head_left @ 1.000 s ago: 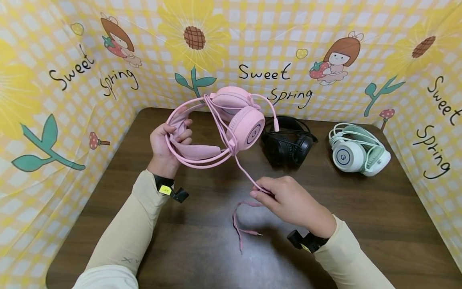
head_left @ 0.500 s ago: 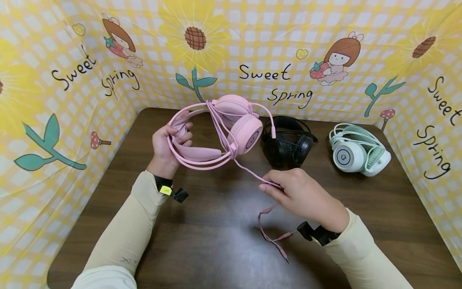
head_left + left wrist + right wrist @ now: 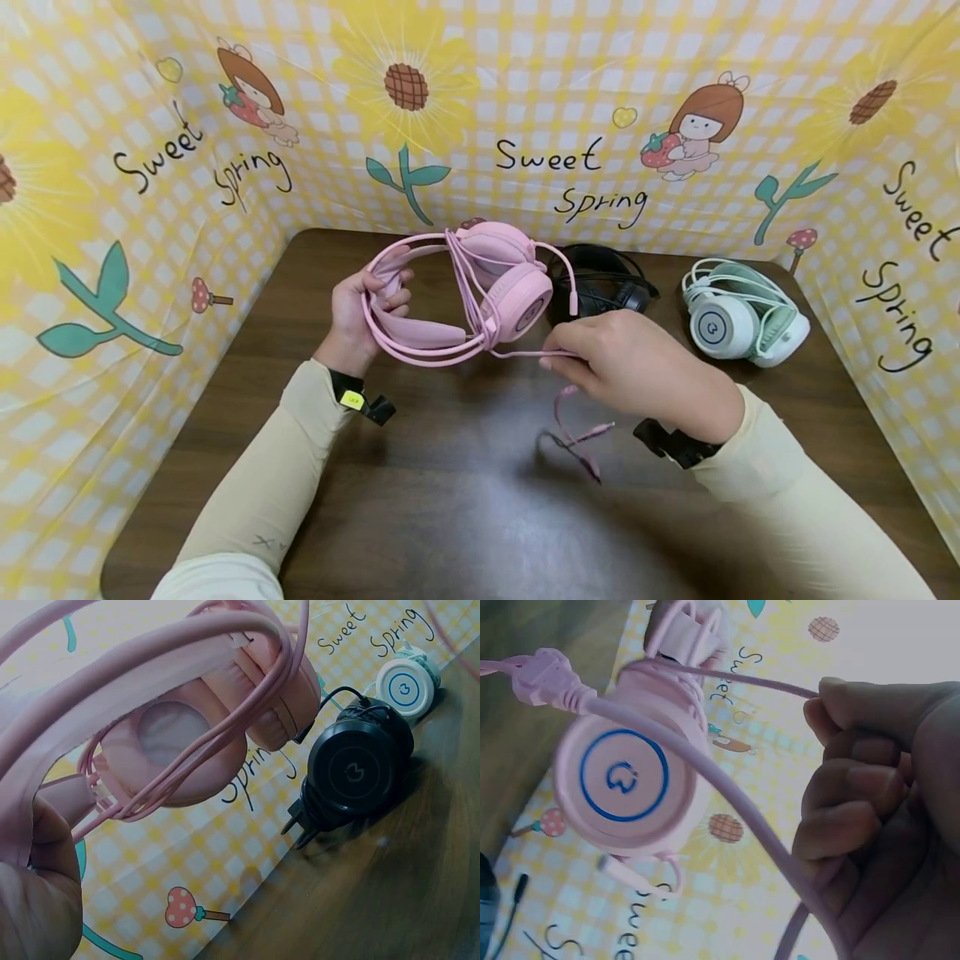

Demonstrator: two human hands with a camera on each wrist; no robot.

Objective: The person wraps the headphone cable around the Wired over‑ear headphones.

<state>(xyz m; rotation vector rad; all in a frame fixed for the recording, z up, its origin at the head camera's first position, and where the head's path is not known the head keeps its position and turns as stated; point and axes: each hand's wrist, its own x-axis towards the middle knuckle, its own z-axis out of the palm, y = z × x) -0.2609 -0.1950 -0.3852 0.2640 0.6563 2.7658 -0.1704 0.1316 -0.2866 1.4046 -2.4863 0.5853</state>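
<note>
My left hand (image 3: pixel 358 321) grips the headband of a pink headset (image 3: pixel 521 300), held up over the brown table. Pink cord is wound round the headband and ear cups (image 3: pixel 187 742), and a thin microphone boom sticks out to the right. With thumb and forefinger my right hand (image 3: pixel 637 362) pinches the headset's cord (image 3: pixel 525 353), which runs taut from the lower ear cup. Below that hand the cord's tail dangles, splitting into two plug ends (image 3: pixel 592 433). In the right wrist view, the cord's splitter (image 3: pixel 551 679) hangs in front of the pink ear cup.
A black headset (image 3: pixel 607 275) lies behind the right hand, partly hidden by it. Further right sits a mint-and-white headset (image 3: pixel 742 312) with its cord wrapped round it. Yellow checked cloth walls (image 3: pixel 540 100) rise at the back and sides of the table (image 3: pixel 420 500).
My right hand has moved right and up with the cord, and the dangling plug ends went along. The left hand has shifted the pink headset slightly right and lower.
</note>
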